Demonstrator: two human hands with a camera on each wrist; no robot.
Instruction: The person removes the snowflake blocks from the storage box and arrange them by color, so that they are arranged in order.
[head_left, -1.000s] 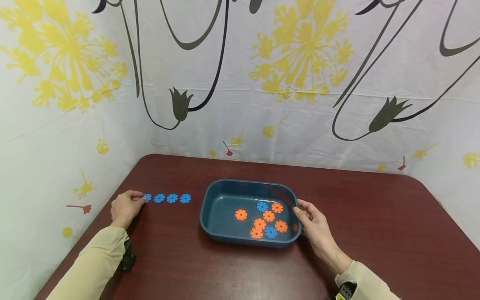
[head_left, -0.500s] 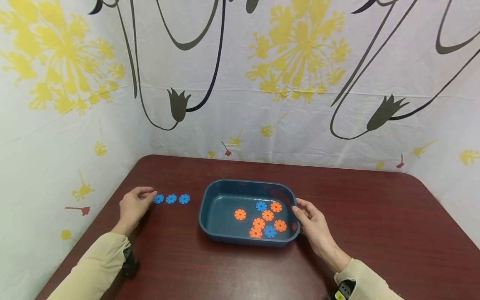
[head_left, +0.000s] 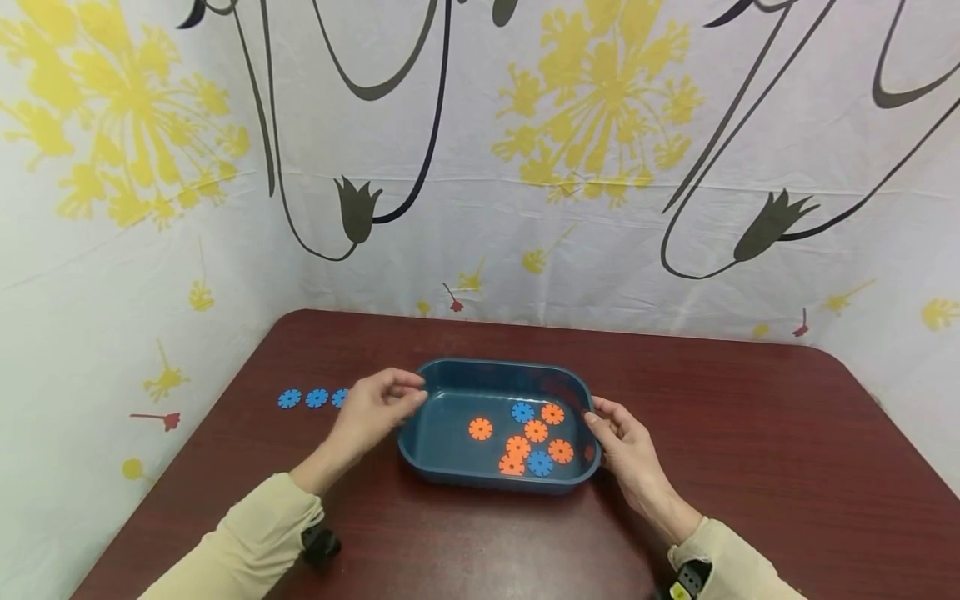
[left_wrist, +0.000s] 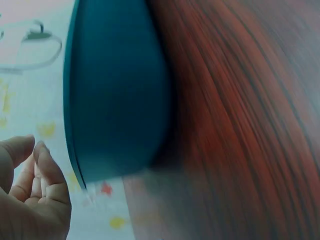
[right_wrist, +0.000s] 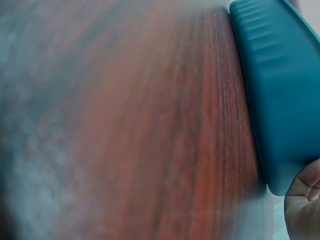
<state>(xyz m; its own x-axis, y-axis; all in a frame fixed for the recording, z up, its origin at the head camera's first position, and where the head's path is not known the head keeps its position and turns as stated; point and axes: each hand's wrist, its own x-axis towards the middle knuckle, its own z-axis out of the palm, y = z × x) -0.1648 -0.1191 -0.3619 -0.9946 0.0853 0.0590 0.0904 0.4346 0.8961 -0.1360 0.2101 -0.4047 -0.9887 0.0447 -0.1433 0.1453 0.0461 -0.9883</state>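
My left hand point(head_left: 375, 412) is over the left rim of the blue tray point(head_left: 450, 477), thumb and fingers bent towards each other; in the left wrist view the hand point(left_wrist: 37, 187) shows nothing between its fingertips. My right hand point(head_left: 633, 458) grips the tray's right end, thumb on the rim; the right wrist view shows that hand point(right_wrist: 305, 205) at the tray's corner point(right_wrist: 285, 175). Inside lie several orange discs point(head_left: 481, 429) and two blue discs point(head_left: 540, 463). Left of the tray, blue notched discs point(head_left: 289, 398) lie in a row, partly covered by my left hand.
The dark red-brown table point(head_left: 480, 542) extends around the tray. Behind it and to the left hangs a white cloth point(head_left: 465, 242) with yellow and grey plant prints. A dark band point(head_left: 321, 546) is at my left wrist.
My left hand has moved right from the row of blue discs to the tray's left rim, uncovering the leftmost disc. My right hand and the tray have stayed in place.
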